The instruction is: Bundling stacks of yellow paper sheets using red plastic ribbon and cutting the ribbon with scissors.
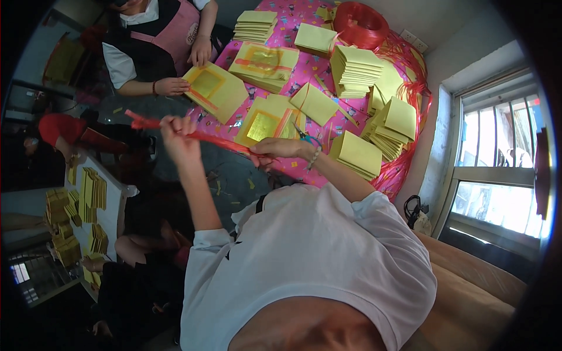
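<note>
A bundle of red plastic ribbon (216, 140) is stretched between my two hands, over the near left edge of the table. My left hand (179, 130) is closed around it, and a loose end sticks out to the left. Farther right, my right hand (276, 150) grips the other end with its fingers wrapped round. Just beyond the right hand lies a stack of yellow paper with a gold foil square (259, 125). Scissors (308, 138) with blue handles rest next to my right wrist, partly hidden.
The pink patterned tablecloth (225, 127) carries several yellow paper stacks (356, 153) and a red ribbon coil (361, 24). Across the table, a person in a pink apron holds a paper stack (215, 92). A white table (117, 202) with more stacks stands left; a barred window (497, 140) is right.
</note>
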`<control>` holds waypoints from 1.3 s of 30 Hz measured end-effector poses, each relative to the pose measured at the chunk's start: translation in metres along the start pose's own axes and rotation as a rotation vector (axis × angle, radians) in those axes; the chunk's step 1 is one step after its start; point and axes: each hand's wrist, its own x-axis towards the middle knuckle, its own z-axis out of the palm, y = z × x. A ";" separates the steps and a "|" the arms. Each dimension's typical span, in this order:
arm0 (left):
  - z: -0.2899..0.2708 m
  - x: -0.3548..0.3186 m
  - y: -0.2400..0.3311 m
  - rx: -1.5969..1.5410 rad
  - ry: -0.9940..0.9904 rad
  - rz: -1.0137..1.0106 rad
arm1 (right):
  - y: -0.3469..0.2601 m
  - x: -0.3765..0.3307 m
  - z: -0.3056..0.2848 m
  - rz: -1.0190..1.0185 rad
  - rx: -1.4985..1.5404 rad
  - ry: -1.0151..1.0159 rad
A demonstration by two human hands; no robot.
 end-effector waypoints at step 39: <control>-0.122 -0.116 -0.063 1.581 0.266 0.160 | -0.046 -0.037 -0.098 0.446 -0.683 -0.037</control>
